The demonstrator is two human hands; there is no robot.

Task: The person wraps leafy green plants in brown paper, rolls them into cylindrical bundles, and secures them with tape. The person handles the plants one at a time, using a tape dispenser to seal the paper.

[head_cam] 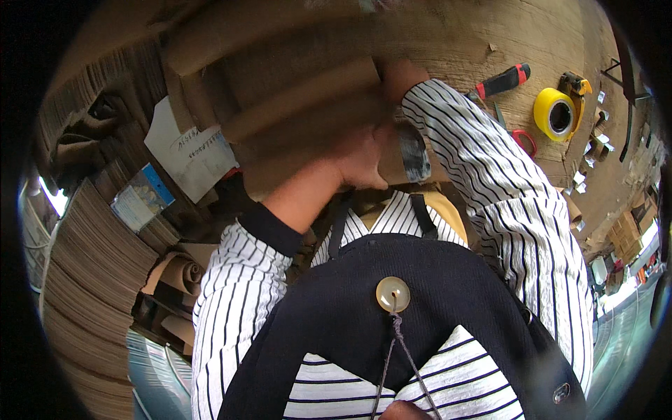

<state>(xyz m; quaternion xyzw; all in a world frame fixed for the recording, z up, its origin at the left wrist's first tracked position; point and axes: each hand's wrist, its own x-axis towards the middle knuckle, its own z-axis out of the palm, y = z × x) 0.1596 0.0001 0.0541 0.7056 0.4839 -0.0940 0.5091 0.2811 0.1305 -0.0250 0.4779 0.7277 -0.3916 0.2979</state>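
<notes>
Brown cardboard sheets (294, 110), blurred by motion, lie across the workbench (451, 31) in front of me. My left hand (362, 160) is at their near edge with the thumb spread from the fingers; blur hides whether it grips a sheet. Farther up, at the right edge of the cardboard, is my right hand (401, 79), its fingers blurred and partly hidden. A dark, shiny object with a pale end (416, 157) sits just right of my left hand. Beyond my right sleeve lie a black and red handle (504, 80) and red-handled scissors (524, 143).
A yellow tape roll on a dispenser (548, 114) stands at the right of the bench. Stacked cardboard (94, 294), a rolled cardboard piece (186, 273), a sheet with handwriting (184, 152) and a blue-and-white packet (142, 197) are at the left. Paper scraps (601, 139) lie far right.
</notes>
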